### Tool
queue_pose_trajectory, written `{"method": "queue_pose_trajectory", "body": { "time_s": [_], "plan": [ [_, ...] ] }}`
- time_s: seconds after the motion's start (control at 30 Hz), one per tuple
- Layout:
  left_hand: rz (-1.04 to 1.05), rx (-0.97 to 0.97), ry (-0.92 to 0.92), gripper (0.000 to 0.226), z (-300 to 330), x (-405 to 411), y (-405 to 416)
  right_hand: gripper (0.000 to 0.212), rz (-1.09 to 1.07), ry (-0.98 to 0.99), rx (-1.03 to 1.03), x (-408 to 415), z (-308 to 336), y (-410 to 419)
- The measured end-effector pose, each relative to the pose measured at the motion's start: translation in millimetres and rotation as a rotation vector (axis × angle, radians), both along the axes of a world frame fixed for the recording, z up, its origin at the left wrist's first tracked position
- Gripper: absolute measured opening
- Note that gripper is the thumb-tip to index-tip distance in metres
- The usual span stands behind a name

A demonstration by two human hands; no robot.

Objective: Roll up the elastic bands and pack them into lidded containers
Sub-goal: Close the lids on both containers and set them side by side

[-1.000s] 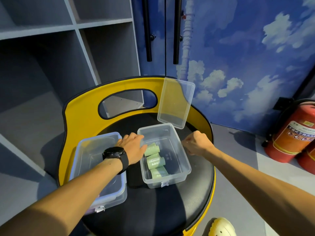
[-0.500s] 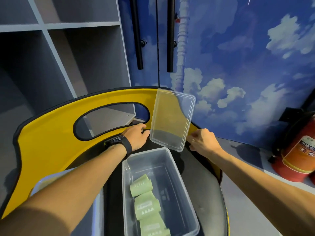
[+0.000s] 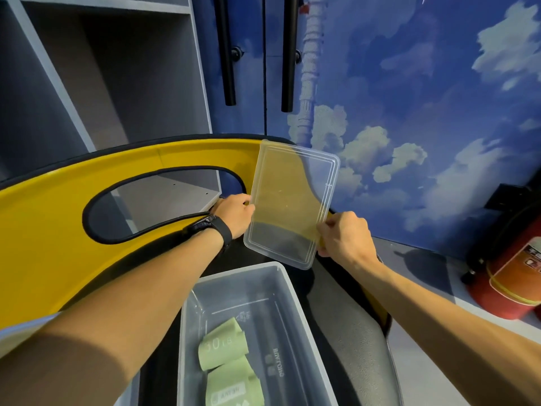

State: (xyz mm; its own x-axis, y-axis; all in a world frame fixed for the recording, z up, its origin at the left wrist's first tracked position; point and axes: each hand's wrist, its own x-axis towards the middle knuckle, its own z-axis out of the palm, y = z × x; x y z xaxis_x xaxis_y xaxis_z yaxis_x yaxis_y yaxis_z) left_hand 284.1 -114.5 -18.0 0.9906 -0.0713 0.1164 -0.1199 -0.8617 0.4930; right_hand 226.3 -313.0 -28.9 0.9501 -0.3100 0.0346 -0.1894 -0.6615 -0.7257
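Note:
A clear plastic lid (image 3: 289, 200) stands tilted against the yellow chair back (image 3: 52, 230). My left hand (image 3: 234, 213), with a black watch on its wrist, grips the lid's left edge. My right hand (image 3: 344, 234) pinches its lower right edge. Below the lid an open clear container (image 3: 281, 303) rests on the black seat. Rolled green elastic bands (image 3: 225, 344) lie along the container's left side.
A second lidded clear container (image 3: 17, 329) shows at the lower left edge. Grey shelving (image 3: 117, 77) stands behind the chair. A red fire extinguisher (image 3: 515, 276) sits on the floor at the right, by the blue cloud-painted wall.
Both hands left the container's rim, reached up and took hold of the lid by its two sides. The view shifted forward, so the container now sits lower in frame.

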Motion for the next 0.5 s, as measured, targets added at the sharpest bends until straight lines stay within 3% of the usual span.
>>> {"method": "queue_pose_trajectory", "body": {
  "time_s": [0.37,0.5],
  "plan": [
    [0.042,-0.02,-0.113,0.029,20.6,-18.9,15.6,0.023,0.046,-0.064,0.037,-15.5,24.3,0.5],
    [0.071,-0.174,-0.101,0.028,37.0,-31.5,21.0,0.02,0.059,-0.093,0.03,-23.6,40.0,1.6]
  ]
}}
